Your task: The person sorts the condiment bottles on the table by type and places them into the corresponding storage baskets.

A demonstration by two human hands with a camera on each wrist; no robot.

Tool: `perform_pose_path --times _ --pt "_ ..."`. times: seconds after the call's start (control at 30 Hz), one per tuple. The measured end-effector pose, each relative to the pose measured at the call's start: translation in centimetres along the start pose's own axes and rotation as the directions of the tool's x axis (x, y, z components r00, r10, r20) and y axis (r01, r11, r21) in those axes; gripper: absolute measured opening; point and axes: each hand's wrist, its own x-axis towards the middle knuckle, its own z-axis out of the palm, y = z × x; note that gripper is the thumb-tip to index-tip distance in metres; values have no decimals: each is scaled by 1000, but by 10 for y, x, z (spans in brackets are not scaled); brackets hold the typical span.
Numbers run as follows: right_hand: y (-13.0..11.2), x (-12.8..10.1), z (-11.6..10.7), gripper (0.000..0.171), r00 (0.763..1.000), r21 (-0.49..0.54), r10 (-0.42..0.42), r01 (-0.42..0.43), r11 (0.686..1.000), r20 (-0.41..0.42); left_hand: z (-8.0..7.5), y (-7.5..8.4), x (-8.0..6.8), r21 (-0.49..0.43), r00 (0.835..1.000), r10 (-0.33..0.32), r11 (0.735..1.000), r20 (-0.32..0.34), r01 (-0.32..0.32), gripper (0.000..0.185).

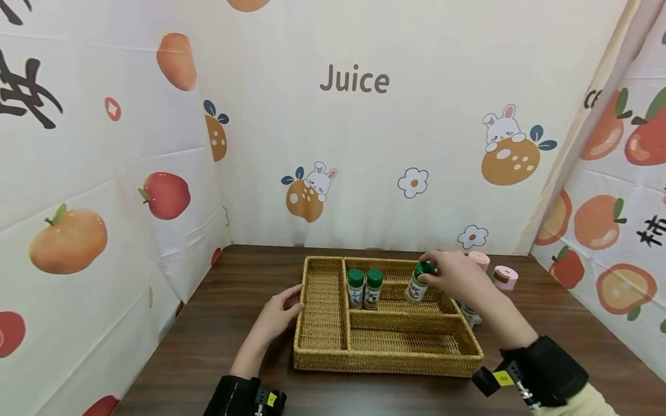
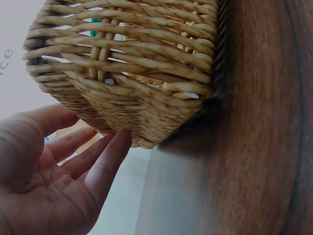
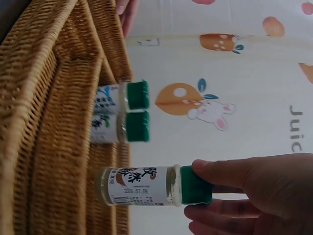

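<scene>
Fruit-printed sheets [image 1: 359,133] surround a brown wooden table [image 1: 234,306] bearing one wicker basket [image 1: 387,363]. The left hand [image 1: 277,315], fingers extended, touches its side; the right hand [image 1: 460,276] pinches one tilted jar [image 1: 415,289] by its cap over the middle compartment [image 1: 394,304], near two standing jars [image 1: 372,293]. Only the right wrist view shows a legible date [image 3: 136,191].

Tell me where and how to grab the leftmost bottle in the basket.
Probably by its green cap, coming from above: the leftmost bottle stands upright and its cap rises above the dividers. Sideways looks tighter, with the neighbouring bottle close on its right and a divider on its left.
</scene>
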Motion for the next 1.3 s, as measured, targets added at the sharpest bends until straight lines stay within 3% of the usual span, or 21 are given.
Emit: perform_pose_path --times 0.33,0.57,0.77,1.3 --pt "-16 24 46 33 998 -13 37 -36 999 58 3 0 -1 -10 1000 -7 1000 5 7 49" --pt "-16 32 71 32 996 -4 70 -70 998 54 4 1 -1 -2 1000 0 1000 14 0 48" --pt "-20 39 76 33 995 10 81 -81 997 54 1 1 -2 0 1000 -9 1000 7 9 48" --pt "-33 42 71 28 994 -83 79 -73 994 73 1 -1 -3 21 1000 -16 1000 -5 16 48"
